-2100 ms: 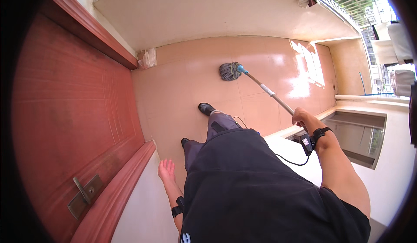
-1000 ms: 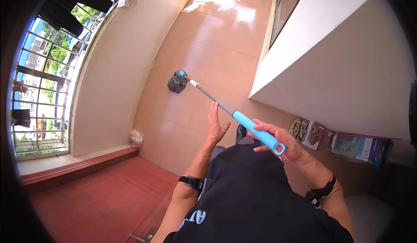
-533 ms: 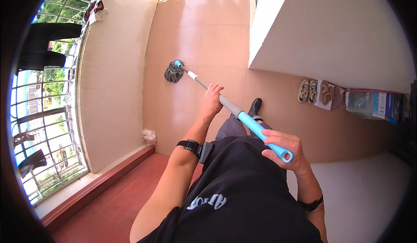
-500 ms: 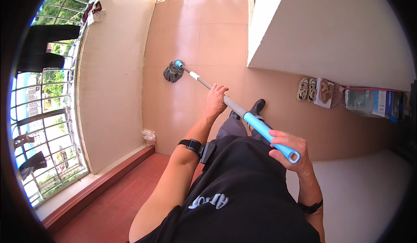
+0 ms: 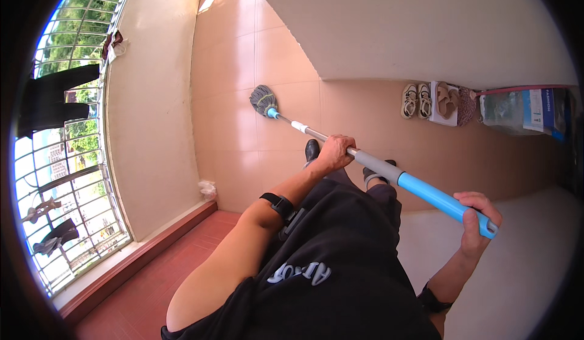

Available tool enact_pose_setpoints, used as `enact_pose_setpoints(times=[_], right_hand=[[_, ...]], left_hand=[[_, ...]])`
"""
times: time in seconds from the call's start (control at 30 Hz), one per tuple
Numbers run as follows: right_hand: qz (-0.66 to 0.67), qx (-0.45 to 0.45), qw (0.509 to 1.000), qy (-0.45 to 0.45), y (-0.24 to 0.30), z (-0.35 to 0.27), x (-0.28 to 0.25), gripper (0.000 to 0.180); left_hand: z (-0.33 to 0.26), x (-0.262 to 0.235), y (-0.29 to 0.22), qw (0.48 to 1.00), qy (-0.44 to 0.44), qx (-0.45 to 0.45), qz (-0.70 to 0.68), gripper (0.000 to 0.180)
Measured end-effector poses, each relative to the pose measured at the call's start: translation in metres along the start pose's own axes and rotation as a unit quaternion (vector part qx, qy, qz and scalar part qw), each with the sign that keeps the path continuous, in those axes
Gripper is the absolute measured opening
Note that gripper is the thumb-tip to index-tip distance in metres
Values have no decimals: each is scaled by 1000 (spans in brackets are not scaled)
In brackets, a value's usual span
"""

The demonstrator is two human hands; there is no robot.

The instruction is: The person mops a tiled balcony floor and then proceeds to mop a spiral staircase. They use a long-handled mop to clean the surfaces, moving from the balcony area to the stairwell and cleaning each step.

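A mop (image 5: 438, 197) with a blue and grey handle slants across in front of my body. My left hand (image 5: 336, 152) is wrapped round its metal pole, just beyond the grey grip. At the near right end, my right hand (image 5: 479, 221) grips the blue handle by its tip, with the thumb along the side. The grey, stringy mop head (image 5: 263, 100) rests on the tan tiled floor (image 5: 286, 118) ahead and to the left, joined to the pole by a blue collar.
Pairs of shoes (image 5: 417, 101) and slippers (image 5: 447, 101) line the wall (image 5: 413, 30) on the right, beside plastic packages (image 5: 505, 112). A low wall (image 5: 152, 97) with a barred window (image 5: 73, 151) runs along the left. A crumpled plastic bag (image 5: 207, 189) lies by its base.
The mop head has swung right and slightly nearer, its strands now trailing up-left. Both hands have moved right with the handle. My feet have shifted, and the view has turned a little.
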State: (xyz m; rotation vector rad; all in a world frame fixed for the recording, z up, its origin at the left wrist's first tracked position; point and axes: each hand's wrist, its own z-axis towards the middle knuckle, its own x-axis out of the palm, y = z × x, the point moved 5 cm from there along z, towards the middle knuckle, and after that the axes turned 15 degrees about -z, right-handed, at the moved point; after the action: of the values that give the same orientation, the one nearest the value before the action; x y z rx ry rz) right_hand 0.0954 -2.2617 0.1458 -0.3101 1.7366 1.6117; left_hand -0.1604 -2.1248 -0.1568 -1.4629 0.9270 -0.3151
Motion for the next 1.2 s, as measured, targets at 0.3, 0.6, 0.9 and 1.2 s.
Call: enact_pose_setpoints(times=[0.3, 0.6, 0.9, 1.2], right_hand=[[94, -11, 988, 121, -114, -18, -57, 19], [91, -86, 977, 175, -194, 5, -147, 23], [113, -66, 966, 222, -327, 37, -268, 30], [88, -15, 974, 208, -448, 57, -436, 32]], left_hand=[[-17, 125, -6, 985, -116, -116, 49, 22], [3, 235, -50, 973, -119, -194, 43, 9], [90, 382, -102, 966, -139, -208, 63, 10], [194, 542, -192, 968, -87, -231, 46, 12]])
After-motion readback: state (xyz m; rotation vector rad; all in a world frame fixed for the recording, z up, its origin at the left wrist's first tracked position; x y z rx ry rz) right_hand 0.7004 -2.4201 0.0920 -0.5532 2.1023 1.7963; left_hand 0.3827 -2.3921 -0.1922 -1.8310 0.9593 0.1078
